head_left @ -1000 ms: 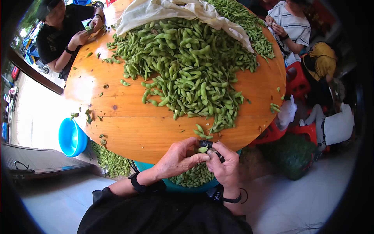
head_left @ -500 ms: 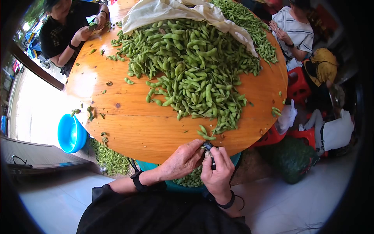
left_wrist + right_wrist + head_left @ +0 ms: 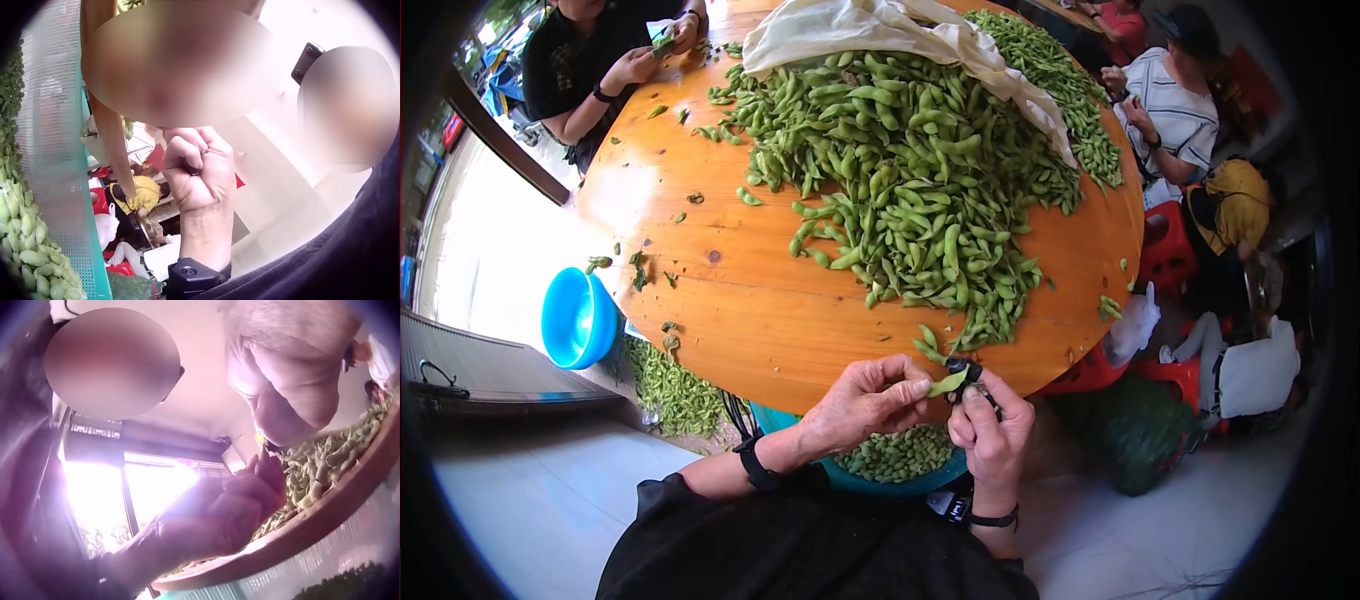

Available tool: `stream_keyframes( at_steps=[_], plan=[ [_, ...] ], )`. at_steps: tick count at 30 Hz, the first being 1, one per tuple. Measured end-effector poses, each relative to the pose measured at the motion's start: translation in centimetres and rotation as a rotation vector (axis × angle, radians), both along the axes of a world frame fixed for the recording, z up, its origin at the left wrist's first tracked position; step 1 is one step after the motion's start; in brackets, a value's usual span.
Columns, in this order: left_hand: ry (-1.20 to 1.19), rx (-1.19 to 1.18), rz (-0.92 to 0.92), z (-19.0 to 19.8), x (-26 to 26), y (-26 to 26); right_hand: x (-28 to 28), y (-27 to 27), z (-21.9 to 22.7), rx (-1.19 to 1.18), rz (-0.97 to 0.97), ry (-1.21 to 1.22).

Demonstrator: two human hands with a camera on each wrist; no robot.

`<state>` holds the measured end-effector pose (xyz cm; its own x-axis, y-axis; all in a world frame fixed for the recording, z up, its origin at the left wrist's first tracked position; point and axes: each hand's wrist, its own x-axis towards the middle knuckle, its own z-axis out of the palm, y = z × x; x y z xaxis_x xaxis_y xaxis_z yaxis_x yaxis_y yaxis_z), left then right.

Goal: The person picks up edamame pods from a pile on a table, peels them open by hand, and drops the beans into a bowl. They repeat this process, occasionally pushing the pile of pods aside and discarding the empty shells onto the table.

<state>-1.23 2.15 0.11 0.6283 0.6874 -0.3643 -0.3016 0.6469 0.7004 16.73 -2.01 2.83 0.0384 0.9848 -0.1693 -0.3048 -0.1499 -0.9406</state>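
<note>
In the head view my left hand pinches a green soybean pod between thumb and fingers, near the table's front edge. My right hand is curled round a small black tool, which meets the pod's far end; its exact kind is hard to make out. Both hands are above a teal basket of shelled green beans. A large heap of soybean pods spreads over the table just beyond them. In the left wrist view, curled fingers show.
The round wooden table has a pale cloth over the heap's far side. A blue basin stands low at left, with pods on the floor. Other people sit around the table; red stools and a white bag are at right.
The pod, mostly hidden half a second ago, now shows between my hands. My right hand has shifted a little right, away from the left. The view has swung slightly, moving the heap rightward in frame.
</note>
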Motion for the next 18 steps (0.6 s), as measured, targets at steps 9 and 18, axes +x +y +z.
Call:
stream_keyframes(
  at_steps=[9,18],
  plan=[
    [0.066,0.282,0.344,-0.7,1.3,-1.1,-0.1,0.5,-0.3,-0.148,0.129,0.199],
    [0.283,0.521,0.379,-0.7,1.4,-1.3,-0.5,0.3,-0.3,-0.097,0.12,0.075]
  ],
)
